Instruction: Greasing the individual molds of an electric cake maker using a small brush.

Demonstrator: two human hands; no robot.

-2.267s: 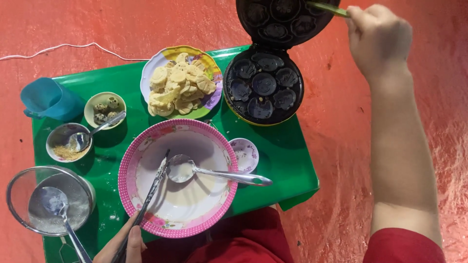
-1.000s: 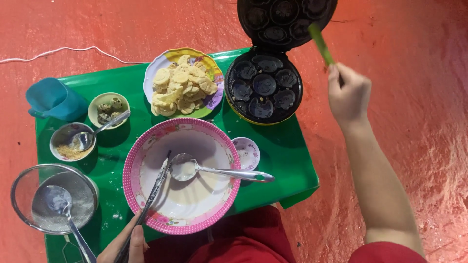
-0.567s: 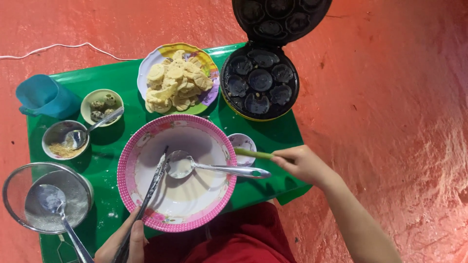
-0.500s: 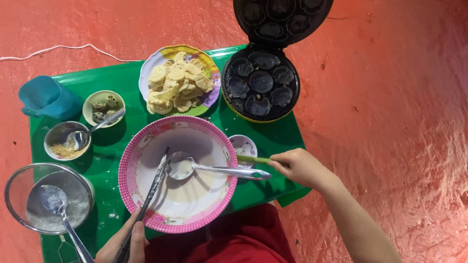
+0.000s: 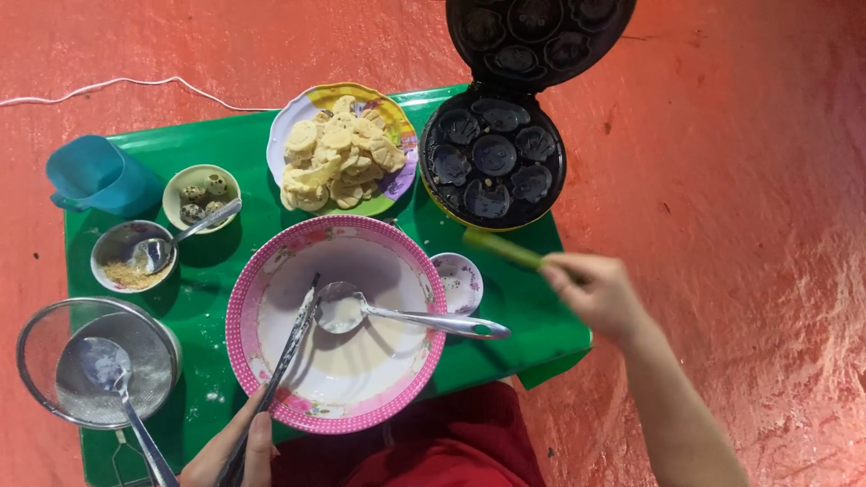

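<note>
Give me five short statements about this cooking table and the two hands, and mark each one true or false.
1. The right hand holds a green stick. True.
2. The round black moulded cake maker is closed. False: its lid is swung up, showing the cavities.
3. A metal ladle rests in the pink-rimmed plastic bowl. True.
4. The colourful plate is bare. False: it is piled with pale yellow small cakes.
5. The left hand grips the turquoise plastic jug. False: it holds thin metal tongs reaching into the bowl; the jug stands apart at the far left corner of the green table.
</note>
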